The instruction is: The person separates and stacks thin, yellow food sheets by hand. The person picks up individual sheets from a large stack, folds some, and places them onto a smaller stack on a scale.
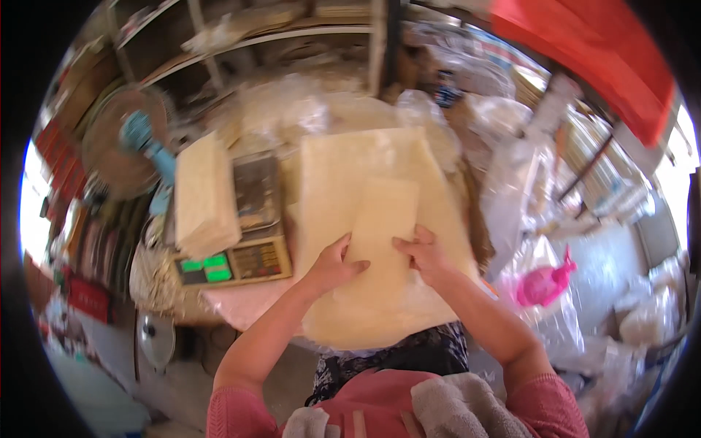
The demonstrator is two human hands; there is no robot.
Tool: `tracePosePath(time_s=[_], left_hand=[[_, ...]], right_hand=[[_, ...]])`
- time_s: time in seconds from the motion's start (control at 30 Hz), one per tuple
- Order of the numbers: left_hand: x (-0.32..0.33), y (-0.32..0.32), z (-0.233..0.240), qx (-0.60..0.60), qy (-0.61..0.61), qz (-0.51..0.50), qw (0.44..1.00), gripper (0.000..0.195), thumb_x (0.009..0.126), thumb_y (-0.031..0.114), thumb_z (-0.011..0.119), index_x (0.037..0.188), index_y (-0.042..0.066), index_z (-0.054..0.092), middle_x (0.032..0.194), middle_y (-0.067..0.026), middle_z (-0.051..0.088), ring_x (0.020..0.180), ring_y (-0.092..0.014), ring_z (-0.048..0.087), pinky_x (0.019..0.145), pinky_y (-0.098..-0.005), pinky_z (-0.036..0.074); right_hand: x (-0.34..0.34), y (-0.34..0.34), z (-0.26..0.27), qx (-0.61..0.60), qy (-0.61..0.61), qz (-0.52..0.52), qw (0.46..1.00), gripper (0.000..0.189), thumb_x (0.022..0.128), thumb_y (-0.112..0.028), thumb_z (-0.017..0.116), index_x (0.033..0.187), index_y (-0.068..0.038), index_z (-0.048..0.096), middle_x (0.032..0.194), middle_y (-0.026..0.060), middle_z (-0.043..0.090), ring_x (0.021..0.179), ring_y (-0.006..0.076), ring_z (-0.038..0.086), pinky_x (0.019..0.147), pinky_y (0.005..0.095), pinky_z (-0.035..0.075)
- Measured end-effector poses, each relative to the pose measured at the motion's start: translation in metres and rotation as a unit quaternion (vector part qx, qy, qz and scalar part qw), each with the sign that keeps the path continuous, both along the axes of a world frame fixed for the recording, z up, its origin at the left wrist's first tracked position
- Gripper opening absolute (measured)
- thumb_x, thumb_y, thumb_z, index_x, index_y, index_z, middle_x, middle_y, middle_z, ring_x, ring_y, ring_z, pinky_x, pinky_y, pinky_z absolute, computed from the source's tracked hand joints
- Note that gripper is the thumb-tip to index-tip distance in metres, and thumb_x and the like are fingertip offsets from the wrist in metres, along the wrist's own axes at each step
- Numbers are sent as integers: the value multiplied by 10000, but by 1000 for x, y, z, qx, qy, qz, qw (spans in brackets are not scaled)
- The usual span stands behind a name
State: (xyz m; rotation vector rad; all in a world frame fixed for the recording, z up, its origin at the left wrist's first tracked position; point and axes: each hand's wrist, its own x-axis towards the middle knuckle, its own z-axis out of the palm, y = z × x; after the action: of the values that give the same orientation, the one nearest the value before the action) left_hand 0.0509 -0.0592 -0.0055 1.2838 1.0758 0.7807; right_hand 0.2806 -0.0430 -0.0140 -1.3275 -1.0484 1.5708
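Observation:
A pale yellow rectangular bundle [386, 213], apparently of thin sheets, lies lengthwise before me. My left hand [333, 267] holds its left edge, thumb over the top and fingers along the side. From the right, my right hand [430, 256] grips the opposite edge, thumb on top and some fingers hidden beneath. Under the bundle spreads a large sheet or stack of sheets [337, 180] of the same colour, its front edge near my lap. Motion blur hides whether the bundle is one folded sheet or several.
Left of the sheets stands a digital scale [260, 261] with lit green displays. A tall pale block of stacked sheets [204, 191] rests on it. Beyond are a blue fan [150, 145] and shelves [296, 34]. Clear plastic bags [509, 186] and a pink plastic item [542, 286] crowd the right.

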Motion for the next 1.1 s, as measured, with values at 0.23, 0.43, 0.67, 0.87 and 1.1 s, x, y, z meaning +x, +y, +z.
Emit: tracePosePath(time_s=[0.23, 0.43, 0.67, 0.87, 1.1], left_hand=[[-161, 6, 84, 236, -128, 226, 936, 810, 833, -93, 647, 1546, 47, 290, 1332, -114, 590, 1111, -172, 617, 939, -306, 515], [-311, 46, 111, 164, -77, 348, 920, 765, 827, -89, 638, 1518, -16, 318, 1299, -138, 616, 1100, -220, 633, 937, -338, 522], [-351, 74, 67, 135, -7, 307, 942, 652, 803, -13, 627, 1439, 51, 500, 1258, -89, 639, 1025, -178, 637, 881, -310, 515], [-347, 90, 19, 316, 393, 266, 821, 511, 967, 104, 473, 1477, 137, 455, 1461, -152, 507, 1334, -233, 492, 1096, -330, 392], [-364, 81, 21, 243, 439, 272, 821, 515, 991, 86, 379, 1494, 183, 432, 1595, -91, 320, 1458, -295, 308, 1171, -371, 299]], right_hand=[[-58, -17, 99, 152, 34, 135, 978, 576, 998, -157, 582, 1496, -7, 333, 1216, 155, 649, 947, 232, 703, 808, 327, 577], [-35, -25, 67, 106, -27, 184, 977, 558, 1007, -164, 580, 1462, 52, 340, 1230, 210, 636, 876, 241, 721, 755, 299, 570], [12, -31, 44, 99, -87, 162, 978, 387, 1015, -119, 549, 1361, 43, 489, 1149, 175, 669, 855, 221, 718, 767, 307, 574], [9, -61, 51, 206, -220, 254, 919, 248, 976, -79, 603, 1195, 31, 642, 1093, 111, 705, 902, 149, 691, 829, 288, 549], [-9, -86, 27, 538, -412, 348, 648, 224, 827, -166, 748, 1027, -84, 689, 1026, 83, 667, 1058, 248, 626, 1001, 479, 447]])
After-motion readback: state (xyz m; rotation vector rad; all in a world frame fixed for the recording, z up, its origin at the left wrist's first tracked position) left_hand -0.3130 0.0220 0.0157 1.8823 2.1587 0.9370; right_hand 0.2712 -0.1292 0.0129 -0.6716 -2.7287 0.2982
